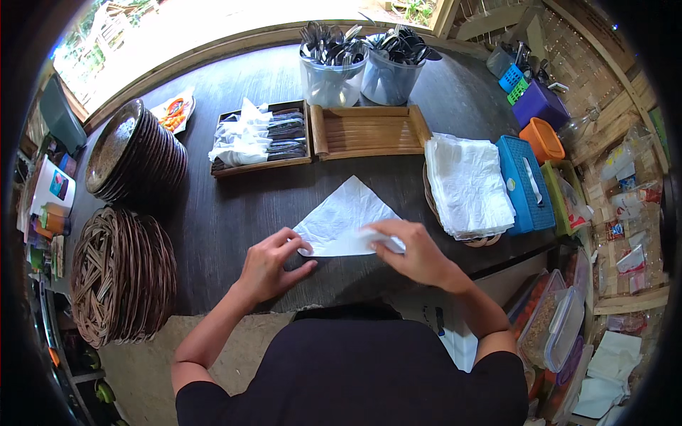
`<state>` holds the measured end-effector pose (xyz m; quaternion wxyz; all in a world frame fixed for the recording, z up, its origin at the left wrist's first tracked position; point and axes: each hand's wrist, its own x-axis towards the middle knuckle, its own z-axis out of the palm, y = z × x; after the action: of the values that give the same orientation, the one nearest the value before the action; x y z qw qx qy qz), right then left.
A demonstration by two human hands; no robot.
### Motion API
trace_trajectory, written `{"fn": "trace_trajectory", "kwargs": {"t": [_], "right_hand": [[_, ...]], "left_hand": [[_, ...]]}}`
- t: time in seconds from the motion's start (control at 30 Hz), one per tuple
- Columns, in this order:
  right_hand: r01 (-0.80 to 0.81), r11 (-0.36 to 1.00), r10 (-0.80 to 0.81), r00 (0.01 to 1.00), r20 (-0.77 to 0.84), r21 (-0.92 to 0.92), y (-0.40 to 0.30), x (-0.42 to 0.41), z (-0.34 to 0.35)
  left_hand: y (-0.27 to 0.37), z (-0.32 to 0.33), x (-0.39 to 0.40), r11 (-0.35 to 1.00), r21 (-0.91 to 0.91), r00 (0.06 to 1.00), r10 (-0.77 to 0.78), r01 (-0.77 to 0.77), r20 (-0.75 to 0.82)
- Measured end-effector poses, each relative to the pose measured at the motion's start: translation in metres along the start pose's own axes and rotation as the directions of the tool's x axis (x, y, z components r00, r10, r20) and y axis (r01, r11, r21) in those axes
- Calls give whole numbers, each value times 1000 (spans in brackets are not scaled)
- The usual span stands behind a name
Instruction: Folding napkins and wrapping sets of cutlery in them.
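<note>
A white paper napkin [349, 213], folded into a triangle, lies on the dark wooden table in front of me. My left hand [274, 263] holds its left corner down with the fingertips, the thumb resting apart on the tabletop. At the right end, my right hand [413, 247] pinches a raised, motion-blurred part of the same napkin between thumb and fingers. Right of it, a stack of white napkins [469, 186] fills a woven basket [482, 241]. Beyond, cutlery partly wrapped in white napkins [245, 133] lies in a wooden tray [261, 168].
An unfilled bamboo tray [367, 133] stands beside the cutlery tray. Two plastic buckets [333, 85] of spoons and forks are behind. Stacked dark plates [133, 152] and wicker plates [122, 277] stand left. A blue tissue box [525, 186] and an orange container [542, 141] are right.
</note>
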<state>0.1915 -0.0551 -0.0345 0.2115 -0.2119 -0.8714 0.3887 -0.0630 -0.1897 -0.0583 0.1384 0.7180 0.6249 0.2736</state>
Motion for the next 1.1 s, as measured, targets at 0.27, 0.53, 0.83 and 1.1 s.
{"fn": "trace_trajectory", "kwargs": {"t": [0.27,0.53,0.83,1.1], "right_hand": [[-138,981,154,981,-117,134,45,51,-1],[-180,982,186,966,-177,54,59,60,10],[-157,985,139,967,-212,-71,57,62,16],[115,877,-147,989,-32,-466,21,21,50]], "left_hand": [[-19,-6,15,994,-6,989,-110,110,-104],[-24,-4,16,989,-24,981,-150,148,-124],[-21,-2,22,997,34,992,-58,62,-111],[11,15,14,953,37,954,298,-300,41]]}}
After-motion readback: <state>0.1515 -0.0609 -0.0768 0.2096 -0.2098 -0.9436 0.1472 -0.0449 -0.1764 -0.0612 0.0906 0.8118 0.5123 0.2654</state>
